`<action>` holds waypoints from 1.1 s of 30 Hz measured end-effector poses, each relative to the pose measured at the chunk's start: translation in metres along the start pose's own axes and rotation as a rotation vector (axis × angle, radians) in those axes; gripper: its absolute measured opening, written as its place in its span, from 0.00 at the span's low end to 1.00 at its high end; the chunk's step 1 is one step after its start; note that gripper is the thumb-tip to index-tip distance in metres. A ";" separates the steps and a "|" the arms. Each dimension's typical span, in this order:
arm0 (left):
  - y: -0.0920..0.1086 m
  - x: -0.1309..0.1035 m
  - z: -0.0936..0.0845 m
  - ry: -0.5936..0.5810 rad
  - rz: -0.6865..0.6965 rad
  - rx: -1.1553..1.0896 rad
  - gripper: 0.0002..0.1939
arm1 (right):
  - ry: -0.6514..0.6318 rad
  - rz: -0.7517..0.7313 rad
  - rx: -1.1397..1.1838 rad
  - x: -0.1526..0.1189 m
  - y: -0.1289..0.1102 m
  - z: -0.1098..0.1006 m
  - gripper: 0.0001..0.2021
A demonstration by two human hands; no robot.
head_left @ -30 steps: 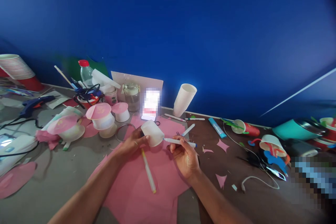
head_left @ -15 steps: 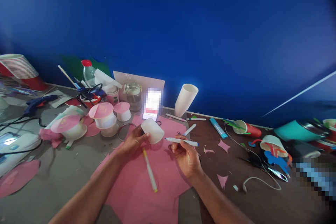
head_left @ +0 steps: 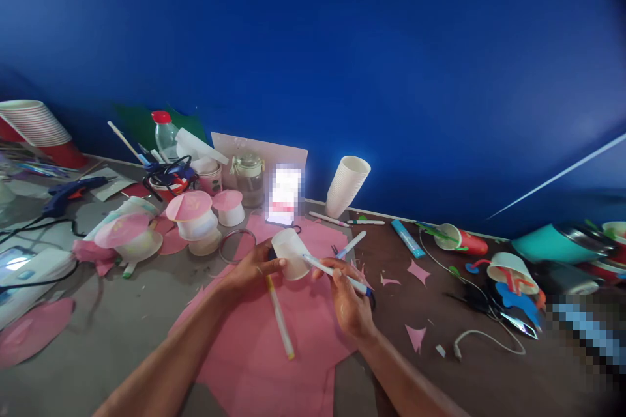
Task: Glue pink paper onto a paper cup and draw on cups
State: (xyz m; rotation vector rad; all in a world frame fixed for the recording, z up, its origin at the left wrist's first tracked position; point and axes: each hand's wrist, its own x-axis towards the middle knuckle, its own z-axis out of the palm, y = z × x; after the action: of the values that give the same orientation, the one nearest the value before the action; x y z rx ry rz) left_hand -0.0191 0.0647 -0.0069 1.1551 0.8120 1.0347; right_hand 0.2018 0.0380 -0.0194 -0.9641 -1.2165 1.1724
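Observation:
My left hand (head_left: 257, 268) grips a small white paper cup (head_left: 290, 253) from its left side, tilted above the pink paper (head_left: 274, 371). A white marker with a blue end (head_left: 349, 280) is pinched in my right hand (head_left: 349, 296). Its tip points left and meets the cup's side, or comes very close to it. Below the cup, a yellow-capped marker (head_left: 280, 318) lies on the pink paper. Behind the cup stands a lit phone (head_left: 284, 195), its screen blurred out.
A leaning stack of white paper cups (head_left: 347, 186) stands by the blue wall. Left are pink-topped cups (head_left: 190, 215), a glass jar (head_left: 247, 179) and a glue gun (head_left: 73, 192). Right lie a glue stick (head_left: 407, 238), pink scraps (head_left: 415, 337), a white cable (head_left: 484, 333) and a teal bottle (head_left: 548, 244).
The marker in my right hand has moved left and now reaches the cup. My left hand has shifted the cup slightly right and down and turned it more upright.

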 end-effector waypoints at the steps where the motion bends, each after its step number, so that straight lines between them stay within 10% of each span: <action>1: 0.000 0.000 0.000 -0.004 -0.001 0.001 0.26 | -0.005 -0.011 -0.007 0.000 -0.001 0.000 0.15; 28: 0.004 -0.001 0.005 0.024 -0.013 -0.100 0.24 | -0.129 -0.045 -0.090 -0.002 -0.012 0.004 0.11; 33: 0.003 -0.001 0.006 0.004 -0.025 -0.118 0.24 | 0.000 -0.100 -0.068 0.001 -0.008 -0.001 0.13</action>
State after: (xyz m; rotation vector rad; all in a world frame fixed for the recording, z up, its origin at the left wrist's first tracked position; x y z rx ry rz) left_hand -0.0143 0.0618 -0.0021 1.0412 0.7567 1.0505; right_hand 0.2038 0.0372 -0.0113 -0.9427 -1.2965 1.0586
